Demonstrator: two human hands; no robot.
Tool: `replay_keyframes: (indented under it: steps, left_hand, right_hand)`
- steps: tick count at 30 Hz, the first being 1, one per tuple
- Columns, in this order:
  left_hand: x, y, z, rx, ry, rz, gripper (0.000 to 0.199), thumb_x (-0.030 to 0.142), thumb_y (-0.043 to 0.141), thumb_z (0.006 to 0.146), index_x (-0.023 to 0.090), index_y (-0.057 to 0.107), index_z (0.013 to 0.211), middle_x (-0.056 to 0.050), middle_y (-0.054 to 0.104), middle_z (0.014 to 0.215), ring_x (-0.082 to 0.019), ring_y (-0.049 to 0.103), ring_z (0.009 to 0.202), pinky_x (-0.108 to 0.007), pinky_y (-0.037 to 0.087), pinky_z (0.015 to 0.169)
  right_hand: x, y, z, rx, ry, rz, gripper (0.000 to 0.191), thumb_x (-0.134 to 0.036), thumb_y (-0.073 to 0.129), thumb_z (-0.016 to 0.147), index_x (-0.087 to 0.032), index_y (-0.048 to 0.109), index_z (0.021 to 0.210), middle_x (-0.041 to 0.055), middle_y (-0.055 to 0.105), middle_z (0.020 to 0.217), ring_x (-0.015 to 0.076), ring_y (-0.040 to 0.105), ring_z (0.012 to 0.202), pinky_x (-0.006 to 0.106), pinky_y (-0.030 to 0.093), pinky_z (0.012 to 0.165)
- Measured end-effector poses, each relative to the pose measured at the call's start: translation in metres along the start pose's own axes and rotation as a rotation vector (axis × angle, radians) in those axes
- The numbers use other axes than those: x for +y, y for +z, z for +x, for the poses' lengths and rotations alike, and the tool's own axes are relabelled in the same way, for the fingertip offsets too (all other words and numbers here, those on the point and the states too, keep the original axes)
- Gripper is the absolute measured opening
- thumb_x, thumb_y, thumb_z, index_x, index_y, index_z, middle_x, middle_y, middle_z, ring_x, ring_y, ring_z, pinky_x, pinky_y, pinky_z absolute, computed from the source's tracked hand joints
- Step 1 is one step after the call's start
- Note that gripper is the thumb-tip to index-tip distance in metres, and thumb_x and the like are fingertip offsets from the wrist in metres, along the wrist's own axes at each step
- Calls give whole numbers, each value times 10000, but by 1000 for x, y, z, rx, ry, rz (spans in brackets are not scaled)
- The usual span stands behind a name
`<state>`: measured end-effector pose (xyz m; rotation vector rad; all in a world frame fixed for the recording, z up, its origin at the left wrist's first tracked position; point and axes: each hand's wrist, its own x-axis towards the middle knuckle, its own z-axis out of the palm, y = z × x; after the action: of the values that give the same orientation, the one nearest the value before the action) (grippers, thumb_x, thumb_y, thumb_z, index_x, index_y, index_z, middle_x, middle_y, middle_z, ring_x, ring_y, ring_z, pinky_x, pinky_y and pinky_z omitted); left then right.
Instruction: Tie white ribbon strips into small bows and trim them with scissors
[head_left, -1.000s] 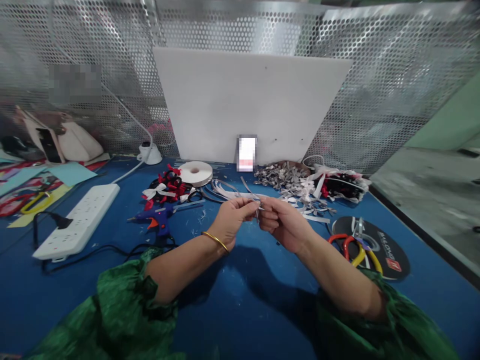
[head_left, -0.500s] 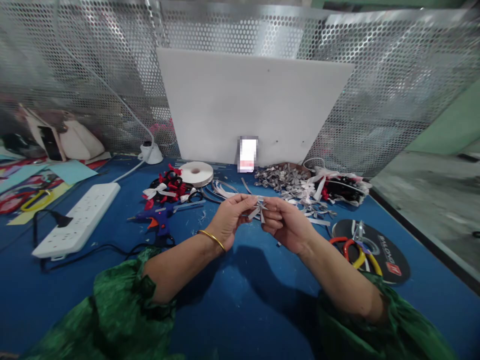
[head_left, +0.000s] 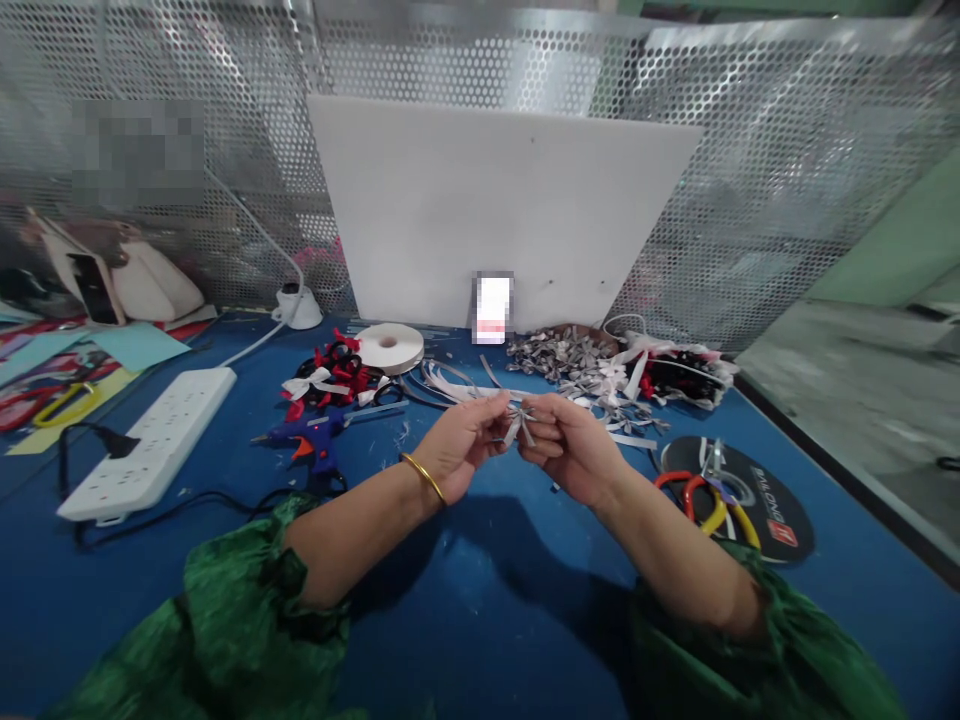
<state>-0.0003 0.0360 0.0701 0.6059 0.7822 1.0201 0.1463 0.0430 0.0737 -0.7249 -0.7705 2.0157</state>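
Between my two hands is a small grey ribbon bow [head_left: 519, 426], its tails hanging down. My left hand [head_left: 466, 440] pinches it from the left with thumb and fingers; a gold bangle [head_left: 424, 478] circles that wrist. From the right, my right hand [head_left: 571, 447] grips the bow, its other fingers curled. The fingers hide part of the ribbon. Behind the hands lie loose white and grey ribbon strips [head_left: 450, 382] and a heap of grey ribbon bows [head_left: 566, 352].
To the left are a blue glue gun [head_left: 319, 437], a white power strip [head_left: 154, 440], red and black bows [head_left: 337, 372] and a white ribbon roll [head_left: 390, 347]. Right of my hands, pliers with red and yellow handles [head_left: 709, 500] rest on a dark oval mat [head_left: 776, 500]. A lit phone [head_left: 493, 308] leans on the white board [head_left: 502, 210].
Both hands still hold the bow in nearly the same place. The bow's tails have turned slightly and now hang more downward. The view has shifted a little.
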Motion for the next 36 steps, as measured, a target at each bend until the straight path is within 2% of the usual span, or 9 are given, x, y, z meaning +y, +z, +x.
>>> replay_keyframes:
  steps: [4,9,13,15,20,25,30,33,36]
  left_hand:
    - [5,4,-4,36,-43,-39,251,343,735,739,137,591,720,24,561,656,-70,516,570,-214,402,547]
    - [10,6,-6,47,-109,-130,135,214,640,789,143,571,697,35,515,583,-71,500,509,-222,420,531]
    - [14,4,-4,26,-77,-109,124,205,603,806,147,572,701,32,495,568,-67,487,487,-205,414,501]
    - [16,3,-4,23,-77,-104,150,224,586,830,144,572,704,31,488,572,-64,483,485,-198,412,494]
    - [18,2,-4,24,-88,-117,128,236,598,822,141,590,737,37,477,570,-66,477,481,-199,401,483]
    - [16,4,-6,-8,-122,-157,97,192,621,778,144,575,708,44,444,542,-66,461,485,-202,413,522]
    - [12,4,-5,-53,-184,-186,114,156,578,772,144,552,662,51,379,511,-68,415,466,-212,412,525]
    - [10,2,-3,-33,-98,-111,146,233,659,759,152,561,686,47,433,554,-71,450,506,-209,401,532]
    - [8,0,-2,5,45,27,288,403,743,705,159,626,802,22,548,671,-82,514,595,-209,400,561]
  right_hand:
    - [-1,0,0,11,-34,-86,318,-332,637,813,-175,454,605,-92,220,506,64,116,442,208,175,411]
    - [1,0,-1,-21,-45,-60,355,-274,634,799,-181,394,555,-86,212,513,64,118,445,214,181,413]
    - [0,1,-1,28,-74,-119,245,-346,651,810,-153,549,697,-91,203,540,67,114,463,218,156,419]
    - [-1,2,-2,48,-96,-154,258,-382,657,812,-142,578,759,-93,193,553,69,105,475,221,138,423]
    - [-6,4,-6,36,-124,-217,241,-316,658,823,-152,523,709,-95,199,547,64,118,476,225,123,437]
    - [-6,4,-7,-34,-15,-146,308,-254,621,822,-186,400,618,-101,199,504,56,107,434,230,129,424]
    - [-2,5,-3,-7,22,-74,306,-189,596,755,-196,344,582,-101,201,472,52,85,410,224,125,400]
    - [-1,3,-2,-4,8,-69,314,-201,601,761,-196,348,575,-100,195,479,56,86,416,225,135,399]
    - [-3,3,-3,-6,-38,-79,338,-235,612,794,-196,356,578,-95,202,501,60,99,429,227,150,407]
